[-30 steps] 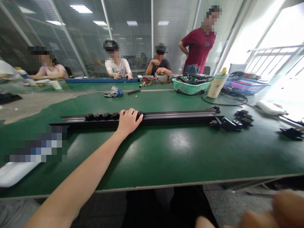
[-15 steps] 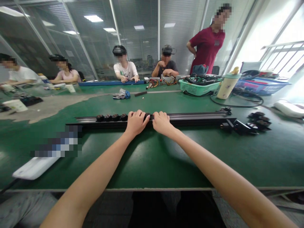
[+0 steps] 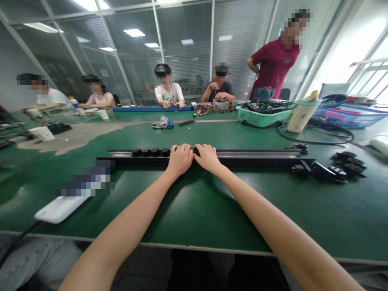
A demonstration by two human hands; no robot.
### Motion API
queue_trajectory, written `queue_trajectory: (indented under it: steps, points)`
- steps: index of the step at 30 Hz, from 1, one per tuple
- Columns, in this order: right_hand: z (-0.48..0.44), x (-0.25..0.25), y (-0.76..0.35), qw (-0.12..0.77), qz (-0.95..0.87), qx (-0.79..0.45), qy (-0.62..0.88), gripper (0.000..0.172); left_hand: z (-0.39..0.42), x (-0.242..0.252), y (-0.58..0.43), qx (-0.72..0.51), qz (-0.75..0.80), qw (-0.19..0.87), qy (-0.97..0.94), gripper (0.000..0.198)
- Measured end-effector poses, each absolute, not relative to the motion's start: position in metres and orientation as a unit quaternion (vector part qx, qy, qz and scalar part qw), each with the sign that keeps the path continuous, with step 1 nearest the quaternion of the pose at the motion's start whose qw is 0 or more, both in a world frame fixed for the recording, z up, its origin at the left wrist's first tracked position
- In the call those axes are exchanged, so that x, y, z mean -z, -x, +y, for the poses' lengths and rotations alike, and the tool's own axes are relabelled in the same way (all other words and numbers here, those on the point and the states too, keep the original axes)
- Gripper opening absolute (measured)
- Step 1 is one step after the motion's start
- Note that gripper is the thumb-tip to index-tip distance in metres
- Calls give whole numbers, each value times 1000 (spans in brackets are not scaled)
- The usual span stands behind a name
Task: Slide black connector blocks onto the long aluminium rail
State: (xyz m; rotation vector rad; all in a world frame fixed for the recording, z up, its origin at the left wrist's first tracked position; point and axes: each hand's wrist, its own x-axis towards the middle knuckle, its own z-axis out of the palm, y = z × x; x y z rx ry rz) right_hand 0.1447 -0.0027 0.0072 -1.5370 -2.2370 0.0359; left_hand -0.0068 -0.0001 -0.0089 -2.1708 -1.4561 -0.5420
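Note:
A long black metal channel rail (image 3: 257,161) lies lengthwise across the green table in front of me. Several small black parts (image 3: 150,152) sit in a row in its groove, left of my hands. My left hand (image 3: 181,159) is closed over the channel beside this row, fingers curled over the far side. Close against it, my right hand (image 3: 207,157) is closed on a small dark part (image 3: 196,151) that shows between its thumb and forefinger. The fingertips of both hands are largely hidden behind the rail.
More black parts (image 3: 348,165) lie beyond the rail's right end. A white power strip (image 3: 57,208) is at left. Farther off are a cloth (image 3: 163,123), a green basket (image 3: 257,116) of cables and a tumbler (image 3: 303,115). Several people are across the table.
The view has shifted, so the scene sits further right and slightly lower. My hands have drawn closer together over the rail, and the dark part now shows by my right thumb.

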Motion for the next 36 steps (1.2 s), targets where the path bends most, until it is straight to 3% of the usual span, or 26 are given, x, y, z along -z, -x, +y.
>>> queue_trajectory:
  steps: [11, 36]
  points:
    - [4, -10, -146, 236, -785, -83, 566, 40, 3, 12, 10, 208, -521, 242, 792, 39]
    - [-3, -9, -143, 230, -794, -43, 561, 36, 3, 10, 10, 205, -525, 231, 793, 36]
